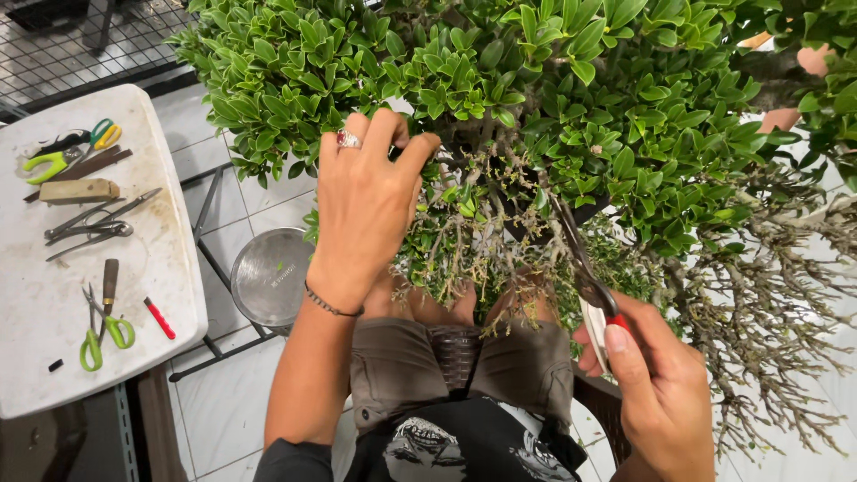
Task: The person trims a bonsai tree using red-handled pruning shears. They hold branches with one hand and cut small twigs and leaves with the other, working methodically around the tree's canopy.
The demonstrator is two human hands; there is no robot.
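dense small-leaved bonsai, bare grey twigs underneath.

- L hand, ring on finger, gripped twigs of bonsai tree.
- R hand held red-handled scissors, blades up into foliage.
- White table w/ green-handled shears; metal bowl on floor.

white table with green-handled scissors, beside metal bowl.
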